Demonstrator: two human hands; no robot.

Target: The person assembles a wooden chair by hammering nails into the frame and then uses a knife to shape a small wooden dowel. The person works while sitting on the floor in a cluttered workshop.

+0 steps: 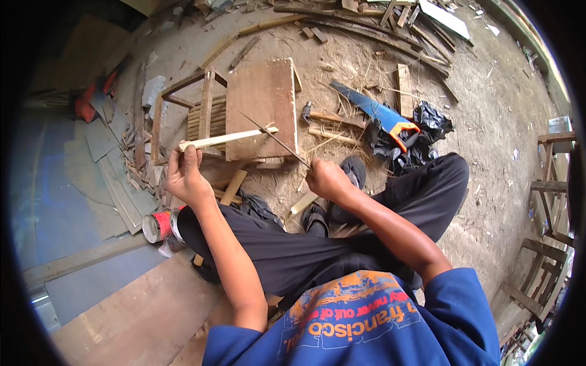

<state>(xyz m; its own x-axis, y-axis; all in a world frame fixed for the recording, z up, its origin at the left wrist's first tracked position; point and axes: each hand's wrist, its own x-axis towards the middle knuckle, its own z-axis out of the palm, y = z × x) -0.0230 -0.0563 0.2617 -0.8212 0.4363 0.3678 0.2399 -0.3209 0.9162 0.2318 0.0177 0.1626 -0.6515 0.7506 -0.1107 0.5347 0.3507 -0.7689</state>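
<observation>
My left hand (188, 178) pinches one end of a pale, narrow wooden strip (226, 139) between thumb and fingers. The strip points away to the right, above a brown board (259, 97). Closed in a fist, my right hand (330, 180) grips a knife (285, 147) with a long thin blade; its handle is mostly hidden by the fingers. The blade slants to the upper left and crosses the strip near its far end. Whether the two touch I cannot tell. Under the board is a low wooden frame (208, 100) with a slatted part.
Right of the board lie a hammer (336, 117), a blue handsaw (366, 105) with an orange handle, and crumpled black plastic (432, 121). Long timber pieces (372, 38) lie at the back. A red tin (157, 227) stands near my left knee. Wooden frames (545, 213) line the right side.
</observation>
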